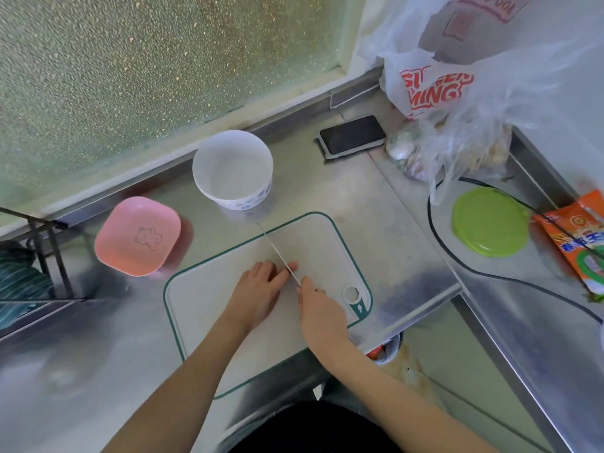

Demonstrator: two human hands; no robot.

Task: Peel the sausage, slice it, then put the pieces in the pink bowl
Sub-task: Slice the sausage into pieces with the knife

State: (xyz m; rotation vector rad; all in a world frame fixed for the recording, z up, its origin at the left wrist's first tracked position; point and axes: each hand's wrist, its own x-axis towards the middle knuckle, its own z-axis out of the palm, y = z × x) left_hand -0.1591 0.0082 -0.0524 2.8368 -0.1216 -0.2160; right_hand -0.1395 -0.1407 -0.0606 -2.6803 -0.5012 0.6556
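Observation:
My left hand (258, 289) presses down on the white cutting board (202, 299), fingers curled over the sausage (293, 265). Only the sausage's pinkish end shows, just past the knife blade. My right hand (322, 308) grips the handle of the knife (277, 253). Its thin blade stands edge-up and runs from my fingertips toward the far edge of the board, right beside my left fingers. The pink bowl (137, 237) sits on the steel counter to the left of the board, with nothing in it.
A white bowl (232, 170) stands just beyond the board. A phone (353, 134) lies behind it to the right. Plastic bags (457, 93), a green lid (490, 222), a black cable (464, 269) and an orange sausage packet (578, 237) crowd the right counter. A dish rack (39, 273) stands at left.

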